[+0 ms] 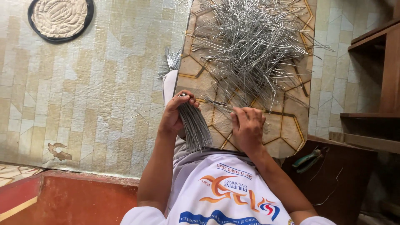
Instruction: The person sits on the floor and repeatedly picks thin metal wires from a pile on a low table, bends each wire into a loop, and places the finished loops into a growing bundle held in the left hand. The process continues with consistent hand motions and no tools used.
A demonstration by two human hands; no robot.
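Note:
My left hand [177, 111] grips a thick bundle of thin grey metal wires [194, 127] by one end; the bundle fans down toward my white shirt. My right hand [247, 127] rests palm-down on the patterned table top [283, 125], fingers curled over a few loose wires at the near edge of a big tangled pile of bent metal wires [254, 41] that covers the far half of the table. One stray wire [146, 111] sticks out left of my left hand.
A second wire bundle [170, 62] juts from a white sack [168, 85] at the table's left side. Green-handled pliers [307, 159] lie on a dark wooden surface at right. A round cushion [60, 18] lies on the tiled floor; wooden shelves [375, 75] stand at right.

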